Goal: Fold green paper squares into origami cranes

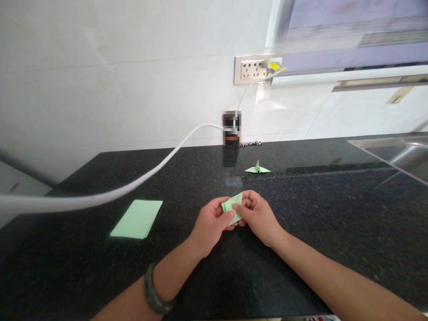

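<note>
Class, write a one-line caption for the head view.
A person's left grip and right grip hold folded green paper above a dark counter, a paper bird beyond.

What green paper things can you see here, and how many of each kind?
Paper pile: 1 (sheets too close to count)
Paper bird: 1
Folded piece, held in left hand and right hand: 1
Total: 3

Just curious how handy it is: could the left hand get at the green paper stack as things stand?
Probably yes: only speckled black countertop appears between the left hand and the green paper stack, though the hand would first need to release the folded green paper.
</note>
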Available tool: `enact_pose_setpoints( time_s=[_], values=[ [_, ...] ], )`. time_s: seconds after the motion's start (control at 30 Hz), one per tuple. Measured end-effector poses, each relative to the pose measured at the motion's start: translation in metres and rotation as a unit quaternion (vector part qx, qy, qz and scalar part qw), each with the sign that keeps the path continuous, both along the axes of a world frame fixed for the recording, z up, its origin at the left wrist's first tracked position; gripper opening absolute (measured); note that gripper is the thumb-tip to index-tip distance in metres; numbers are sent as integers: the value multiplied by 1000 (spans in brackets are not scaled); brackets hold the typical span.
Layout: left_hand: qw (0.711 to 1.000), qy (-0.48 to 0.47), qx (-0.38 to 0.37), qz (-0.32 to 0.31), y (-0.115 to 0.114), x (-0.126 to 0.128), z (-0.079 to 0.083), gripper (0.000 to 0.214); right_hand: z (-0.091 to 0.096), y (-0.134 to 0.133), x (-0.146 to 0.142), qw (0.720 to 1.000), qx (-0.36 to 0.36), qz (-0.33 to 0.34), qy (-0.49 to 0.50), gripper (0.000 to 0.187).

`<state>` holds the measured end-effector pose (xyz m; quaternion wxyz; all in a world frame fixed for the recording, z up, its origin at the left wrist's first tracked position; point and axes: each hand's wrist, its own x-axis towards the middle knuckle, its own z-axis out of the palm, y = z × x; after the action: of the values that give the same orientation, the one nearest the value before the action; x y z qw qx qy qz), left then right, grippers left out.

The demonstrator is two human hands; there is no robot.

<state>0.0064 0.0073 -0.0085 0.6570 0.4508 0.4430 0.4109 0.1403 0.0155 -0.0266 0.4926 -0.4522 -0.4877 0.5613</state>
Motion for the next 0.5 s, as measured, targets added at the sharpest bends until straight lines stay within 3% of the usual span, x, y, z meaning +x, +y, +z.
enact_pose_setpoints(
  time_s=[0.5],
  values=[
    [998,-50,-38,14,6,-5,-8,35,4,2,6,999,-24,9,47,27]
  ],
)
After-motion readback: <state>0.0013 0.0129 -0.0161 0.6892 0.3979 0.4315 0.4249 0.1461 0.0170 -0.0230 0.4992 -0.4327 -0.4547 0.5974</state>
